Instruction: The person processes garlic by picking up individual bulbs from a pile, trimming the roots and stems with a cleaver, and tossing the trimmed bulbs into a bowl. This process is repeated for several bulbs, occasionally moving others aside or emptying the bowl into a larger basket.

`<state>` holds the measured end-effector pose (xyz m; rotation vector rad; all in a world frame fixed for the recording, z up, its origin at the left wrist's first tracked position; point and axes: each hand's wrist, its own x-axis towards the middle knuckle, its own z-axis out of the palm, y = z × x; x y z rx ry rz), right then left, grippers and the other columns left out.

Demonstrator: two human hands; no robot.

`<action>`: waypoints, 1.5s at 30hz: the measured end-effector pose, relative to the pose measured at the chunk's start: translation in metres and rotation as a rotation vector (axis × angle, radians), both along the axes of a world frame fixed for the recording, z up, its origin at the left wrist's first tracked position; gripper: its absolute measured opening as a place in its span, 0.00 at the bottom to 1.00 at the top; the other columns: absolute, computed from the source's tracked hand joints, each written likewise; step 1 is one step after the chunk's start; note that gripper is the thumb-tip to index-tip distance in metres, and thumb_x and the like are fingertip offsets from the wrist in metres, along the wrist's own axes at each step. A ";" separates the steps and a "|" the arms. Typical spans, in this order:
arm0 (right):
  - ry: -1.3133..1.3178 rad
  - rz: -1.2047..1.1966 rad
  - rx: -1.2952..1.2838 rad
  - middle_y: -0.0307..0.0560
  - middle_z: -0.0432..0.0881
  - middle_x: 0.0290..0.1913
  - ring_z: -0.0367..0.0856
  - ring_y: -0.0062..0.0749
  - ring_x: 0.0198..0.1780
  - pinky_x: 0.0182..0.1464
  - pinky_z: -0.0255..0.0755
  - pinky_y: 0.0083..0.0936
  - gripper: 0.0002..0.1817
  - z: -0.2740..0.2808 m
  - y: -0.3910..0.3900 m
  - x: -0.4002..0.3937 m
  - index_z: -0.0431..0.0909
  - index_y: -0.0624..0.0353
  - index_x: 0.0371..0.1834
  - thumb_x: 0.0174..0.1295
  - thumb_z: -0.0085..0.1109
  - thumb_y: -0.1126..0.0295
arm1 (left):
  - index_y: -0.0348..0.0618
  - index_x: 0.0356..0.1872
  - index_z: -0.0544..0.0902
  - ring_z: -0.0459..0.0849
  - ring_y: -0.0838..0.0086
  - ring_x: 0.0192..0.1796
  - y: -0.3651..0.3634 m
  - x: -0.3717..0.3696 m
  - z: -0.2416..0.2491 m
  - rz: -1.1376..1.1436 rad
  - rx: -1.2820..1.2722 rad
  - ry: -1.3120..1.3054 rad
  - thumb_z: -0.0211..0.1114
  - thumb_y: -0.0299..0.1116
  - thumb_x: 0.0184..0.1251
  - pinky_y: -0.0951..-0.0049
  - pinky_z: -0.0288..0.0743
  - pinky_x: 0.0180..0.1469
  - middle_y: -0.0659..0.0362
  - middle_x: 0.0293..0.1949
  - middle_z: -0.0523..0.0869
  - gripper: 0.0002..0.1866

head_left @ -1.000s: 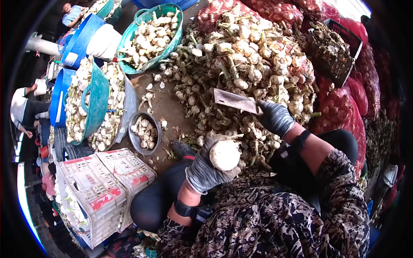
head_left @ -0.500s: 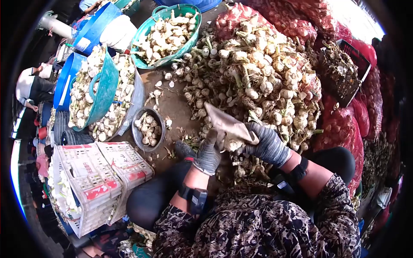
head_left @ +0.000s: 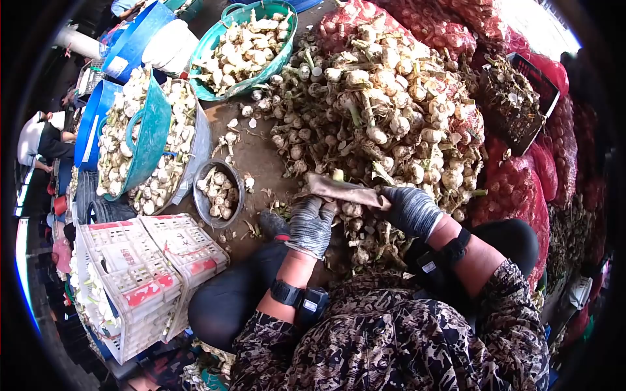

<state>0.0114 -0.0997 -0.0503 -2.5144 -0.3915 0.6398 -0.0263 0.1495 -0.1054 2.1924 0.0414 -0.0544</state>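
Observation:
My right hand [head_left: 412, 212], in a grey knitted glove, is closed around the handle end of a broad-bladed knife [head_left: 344, 190]. The blade lies nearly level, its far end reaching over my left hand. Also gloved, my left hand [head_left: 310, 225] has curled fingers just below the blade; what they hold is hidden. A pale stem stub [head_left: 337, 174] shows right behind the blade, and a garlic bulb [head_left: 352, 210] sits below it, between the hands. Beyond them rises a large heap of garlic [head_left: 398, 111] with stems and roots on.
At my left are a small grey bowl of garlic [head_left: 219, 222], a green tub [head_left: 154, 133] tipped over a grey one, and a white plastic crate [head_left: 134, 296]. Another green tub [head_left: 287, 55] stands farther back. Red mesh sacks [head_left: 512, 195] and a black crate [head_left: 541, 124] line the right.
The knife blade has swung from a steep slant to nearly level, over my left hand. The bulb that showed between my hands sits lower behind the blade. My right hand moved slightly right.

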 end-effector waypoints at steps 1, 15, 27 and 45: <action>0.058 -0.060 -0.070 0.55 0.86 0.33 0.85 0.54 0.36 0.41 0.79 0.42 0.17 -0.005 -0.003 0.003 0.83 0.54 0.47 0.66 0.58 0.53 | 0.41 0.56 0.80 0.84 0.73 0.46 0.012 -0.001 -0.026 0.104 -0.211 0.092 0.64 0.36 0.74 0.70 0.80 0.49 0.58 0.44 0.86 0.15; 0.079 -0.402 0.361 0.46 0.85 0.32 0.77 0.19 0.34 0.39 0.76 0.28 0.13 -0.017 -0.006 0.015 0.79 0.62 0.48 0.65 0.67 0.67 | 0.46 0.51 0.82 0.86 0.71 0.43 0.137 0.220 -0.003 0.337 -0.790 0.331 0.70 0.37 0.69 0.66 0.81 0.51 0.62 0.41 0.88 0.14; 0.122 -0.235 0.060 0.55 0.85 0.37 0.85 0.49 0.38 0.43 0.79 0.35 0.21 -0.011 0.009 0.023 0.80 0.56 0.54 0.59 0.71 0.64 | 0.41 0.71 0.69 0.80 0.47 0.62 0.073 0.170 -0.183 0.046 0.497 0.688 0.71 0.48 0.59 0.55 0.76 0.62 0.40 0.61 0.81 0.41; -0.199 0.078 0.005 0.51 0.83 0.29 0.84 0.54 0.33 0.35 0.76 0.46 0.14 0.019 0.014 0.014 0.80 0.49 0.40 0.50 0.69 0.61 | 0.39 0.66 0.70 0.75 0.57 0.63 0.009 0.075 -0.012 -0.724 0.719 -0.665 0.53 0.41 0.74 0.57 0.71 0.66 0.49 0.61 0.76 0.24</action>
